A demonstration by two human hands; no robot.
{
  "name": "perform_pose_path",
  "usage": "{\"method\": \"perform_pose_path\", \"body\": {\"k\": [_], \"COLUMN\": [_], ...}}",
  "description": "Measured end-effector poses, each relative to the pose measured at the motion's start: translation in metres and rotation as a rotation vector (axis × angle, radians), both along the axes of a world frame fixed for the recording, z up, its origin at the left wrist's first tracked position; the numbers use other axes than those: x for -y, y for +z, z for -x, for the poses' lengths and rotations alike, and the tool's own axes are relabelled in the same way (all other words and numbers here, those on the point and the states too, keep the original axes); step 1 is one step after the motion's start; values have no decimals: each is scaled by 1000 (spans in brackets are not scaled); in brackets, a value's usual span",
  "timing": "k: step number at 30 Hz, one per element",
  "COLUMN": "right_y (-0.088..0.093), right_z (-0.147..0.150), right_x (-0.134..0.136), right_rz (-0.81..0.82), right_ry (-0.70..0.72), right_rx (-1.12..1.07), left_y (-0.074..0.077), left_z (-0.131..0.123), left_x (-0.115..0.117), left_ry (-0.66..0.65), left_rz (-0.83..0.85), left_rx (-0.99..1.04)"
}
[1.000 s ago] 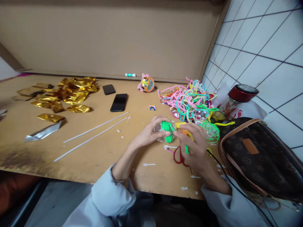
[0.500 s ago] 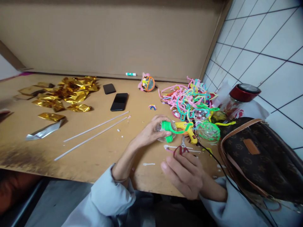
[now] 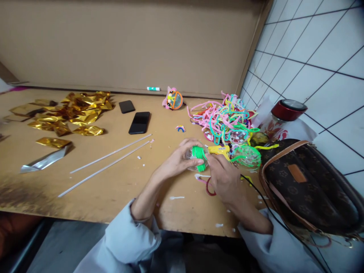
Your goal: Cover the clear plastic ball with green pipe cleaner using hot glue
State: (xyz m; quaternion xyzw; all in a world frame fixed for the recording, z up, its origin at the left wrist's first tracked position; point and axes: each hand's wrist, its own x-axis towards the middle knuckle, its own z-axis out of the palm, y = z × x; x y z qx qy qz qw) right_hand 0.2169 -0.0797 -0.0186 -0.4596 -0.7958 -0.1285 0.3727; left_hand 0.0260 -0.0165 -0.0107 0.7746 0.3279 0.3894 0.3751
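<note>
My left hand (image 3: 182, 159) is closed around a clear plastic ball (image 3: 191, 153) that has a band of green pipe cleaner (image 3: 198, 153) across it. At the ball's right side, my right hand (image 3: 224, 176) pinches the loose end of that green pipe cleaner. Under the right hand lies a pair of scissors, of which a dark red handle loop (image 3: 209, 188) shows; the blades are hidden. Just behind the hand is a yellow glue gun (image 3: 220, 150), partly covered by it. Another clear ball wound with green strands (image 3: 248, 157) sits to the right.
Tangled coloured pipe cleaners (image 3: 224, 117) lie behind the hands. A brown handbag (image 3: 315, 185) and a red-lidded bottle (image 3: 288, 110) stand right, with a black cord (image 3: 263, 197) alongside. Leftward are two glue sticks (image 3: 105, 167), a phone (image 3: 139, 123), gold foil pieces (image 3: 88, 110) and a decorated ball (image 3: 174, 100).
My right hand has moved up and away from me, from near the scissors handles to the ball, and taken hold of the green strand's loose end. The left hand keeps its grip.
</note>
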Motion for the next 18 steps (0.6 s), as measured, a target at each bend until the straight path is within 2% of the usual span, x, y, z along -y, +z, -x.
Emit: {"method": "perform_pose_path", "body": {"k": [4, 7, 12, 18], "right_y": [4, 3, -3, -7], "right_z": [-1, -2, -2, 0], "right_x": [0, -2, -3, -2], "right_rz": [151, 182, 140, -2], "right_ry": [34, 20, -28, -13], "right_rx": [-92, -84, -40, 70], "left_y": [1, 0, -3, -4], "left_z": [0, 1, 3, 3], "left_x": [0, -1, -2, -3], "left_ry": [-10, -14, -28, -27], "left_rz": [10, -1, -21, -28], "left_rx": [-1, -2, 11, 14]}}
